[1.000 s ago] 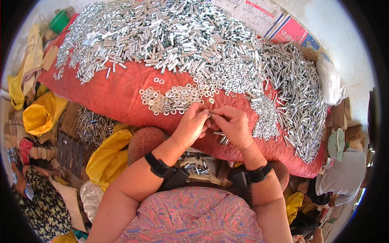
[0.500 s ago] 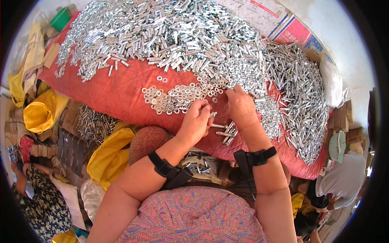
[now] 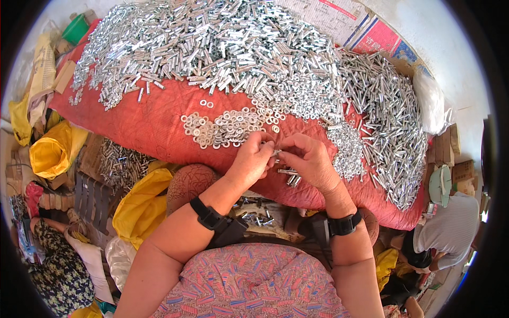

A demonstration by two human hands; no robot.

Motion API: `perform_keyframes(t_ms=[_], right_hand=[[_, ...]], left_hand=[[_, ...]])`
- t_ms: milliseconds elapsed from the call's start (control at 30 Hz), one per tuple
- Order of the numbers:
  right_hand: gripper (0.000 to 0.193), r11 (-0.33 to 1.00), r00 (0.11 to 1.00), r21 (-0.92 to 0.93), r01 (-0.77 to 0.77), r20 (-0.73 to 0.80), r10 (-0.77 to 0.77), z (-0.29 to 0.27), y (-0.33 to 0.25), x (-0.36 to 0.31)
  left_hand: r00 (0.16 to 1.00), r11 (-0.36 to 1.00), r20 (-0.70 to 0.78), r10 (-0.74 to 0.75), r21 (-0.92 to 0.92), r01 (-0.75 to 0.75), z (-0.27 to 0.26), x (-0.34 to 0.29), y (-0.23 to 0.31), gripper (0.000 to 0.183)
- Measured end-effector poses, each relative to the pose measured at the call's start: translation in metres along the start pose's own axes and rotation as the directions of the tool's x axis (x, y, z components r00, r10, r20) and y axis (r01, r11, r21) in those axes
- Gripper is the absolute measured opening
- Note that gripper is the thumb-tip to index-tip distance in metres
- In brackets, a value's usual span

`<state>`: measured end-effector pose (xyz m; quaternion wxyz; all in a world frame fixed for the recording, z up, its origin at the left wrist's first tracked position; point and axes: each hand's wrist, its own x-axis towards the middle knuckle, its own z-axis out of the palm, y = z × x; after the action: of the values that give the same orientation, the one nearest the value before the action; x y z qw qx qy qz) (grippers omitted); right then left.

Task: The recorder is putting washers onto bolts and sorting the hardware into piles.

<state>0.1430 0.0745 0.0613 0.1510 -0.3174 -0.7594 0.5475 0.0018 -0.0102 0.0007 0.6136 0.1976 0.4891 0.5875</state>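
In front of me, my left hand (image 3: 251,162) is closed round a small metal bolt (image 3: 275,152), whose tip sticks out between the fingers. My right hand (image 3: 314,163) meets it there, thumb and forefinger pinched at that tip. Whatever the right fingers hold is too small to make out. Just below the hands, several silvery bolts (image 3: 291,178) lie on the red cloth sack (image 3: 143,119). Beyond my left hand spreads a patch of flat washers (image 3: 222,128). Small nut-like rings (image 3: 347,155) lie past my right hand.
A large heap of metal sleeves (image 3: 212,45) covers the sack's far side; longer bolts (image 3: 389,116) are piled at right. Yellow sacks (image 3: 140,204) and a heap of metal parts (image 3: 123,163) sit lower left. Other people, a patterned garment (image 3: 55,265) and grey shirt (image 3: 450,225), are at both sides.
My right hand has come back from the ring pile to my left hand, its fingers now at the bolt tip. My left hand stays nearly in place, still closed on the bolt.
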Motion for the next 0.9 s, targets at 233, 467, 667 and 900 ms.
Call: perform_keyframes(t_ms=[233, 467, 667, 900], right_hand=[[0.007, 0.999, 0.999, -0.012, 0.039, -0.028, -0.039, 0.003, 0.008, -0.003], [0.009, 1.0, 0.998, -0.005, -0.006, -0.064, 0.006, 0.009, 0.009, -0.012], [0.01, 0.971, 0.993, 0.207, -0.115, 0.057, 0.106, -0.001, 0.001, -0.012], [0.01, 0.997, 0.998, 0.069, -0.039, 0.053, 0.035, -0.007, 0.007, -0.015]], left_hand=[[0.998, 0.997, 0.069, -0.013, 0.076, 0.007, 0.0, -0.004, 0.008, 0.013], [0.997, 0.994, 0.079, 0.012, 0.103, -0.02, 0.003, -0.006, 0.006, 0.014], [0.99, 0.991, 0.109, -0.087, -0.097, 0.098, 0.001, -0.006, 0.006, 0.016], [0.988, 0.992, 0.124, -0.092, 0.099, 0.08, 0.004, -0.008, 0.009, 0.016]])
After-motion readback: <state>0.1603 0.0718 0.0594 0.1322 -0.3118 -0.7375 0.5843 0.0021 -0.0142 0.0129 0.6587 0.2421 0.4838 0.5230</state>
